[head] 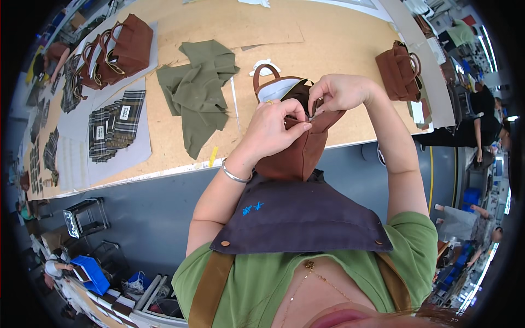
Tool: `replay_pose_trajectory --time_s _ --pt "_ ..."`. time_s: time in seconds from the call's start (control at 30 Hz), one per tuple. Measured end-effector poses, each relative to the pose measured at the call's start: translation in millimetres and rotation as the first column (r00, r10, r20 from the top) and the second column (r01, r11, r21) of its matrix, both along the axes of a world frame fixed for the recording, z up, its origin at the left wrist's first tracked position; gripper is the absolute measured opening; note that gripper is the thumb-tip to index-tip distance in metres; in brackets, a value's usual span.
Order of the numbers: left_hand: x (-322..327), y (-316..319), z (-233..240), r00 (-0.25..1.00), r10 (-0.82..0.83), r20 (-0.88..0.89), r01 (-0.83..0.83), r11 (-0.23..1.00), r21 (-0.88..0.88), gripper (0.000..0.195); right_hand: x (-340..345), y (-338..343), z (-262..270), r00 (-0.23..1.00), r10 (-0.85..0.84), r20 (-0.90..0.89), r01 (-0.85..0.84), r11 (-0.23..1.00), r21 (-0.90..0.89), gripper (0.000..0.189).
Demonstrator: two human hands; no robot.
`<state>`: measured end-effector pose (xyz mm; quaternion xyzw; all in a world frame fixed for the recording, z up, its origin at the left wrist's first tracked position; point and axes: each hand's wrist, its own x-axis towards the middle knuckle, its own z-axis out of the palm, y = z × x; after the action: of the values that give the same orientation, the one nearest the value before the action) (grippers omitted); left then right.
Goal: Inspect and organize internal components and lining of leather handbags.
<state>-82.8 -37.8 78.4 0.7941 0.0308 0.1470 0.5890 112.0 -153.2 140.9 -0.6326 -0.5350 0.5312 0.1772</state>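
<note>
A brown handbag (293, 153) stands at the table's front edge, against my apron (303, 213). One looped handle (256, 78) rises at its far side, and a pale lining (277, 88) shows in its mouth. My left hand (279, 125) pinches the near rim of the bag between thumb and fingers. Close beside it, my right hand (334, 96) bends over the opening, its fingertips gripping the rim. The fingers hide the exact spot they hold.
Olive fabric (201, 94) lies crumpled on the worktable (270, 24). Brown handbags (131, 45) and plaid pieces (117, 123) with labels are at left. Another brown handbag (398, 71) sits at right. A step stool (86, 217) stands on the floor. Several people work around the room.
</note>
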Motion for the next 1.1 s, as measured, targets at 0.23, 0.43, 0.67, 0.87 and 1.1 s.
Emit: replay_pose_trajectory --time_s 0.23,0.43,0.67,0.87,1.1 --pt "-2 -1 3 0.998 -0.007 -0.07 0.006 1.0 -0.02 0.016 -4 -1 4 0.999 -0.01 0.046 0.011 1.0 -0.018 0.017" --pt "-3 -1 4 0.995 0.001 -0.103 -0.003 1.0 -0.02 0.017 -7 0 5 1.0 0.013 0.021 -0.014 0.999 0.04 0.016" --pt "-4 0 5 0.995 -0.018 -0.101 0.01 0.997 -0.077 0.017 -8 1 3 0.999 0.036 -0.014 -0.035 0.998 0.045 0.015" --pt "-5 -1 3 0.998 0.01 -0.068 -0.014 0.998 -0.063 0.017 -3 -4 -2 0.994 0.036 -0.1 -0.031 0.998 0.056 0.015" --pt "-5 -3 2 0.995 0.058 -0.075 -0.06 0.998 -0.026 0.02 -2 -7 -5 0.988 -0.014 -0.156 0.011 1.0 -0.023 0.014"
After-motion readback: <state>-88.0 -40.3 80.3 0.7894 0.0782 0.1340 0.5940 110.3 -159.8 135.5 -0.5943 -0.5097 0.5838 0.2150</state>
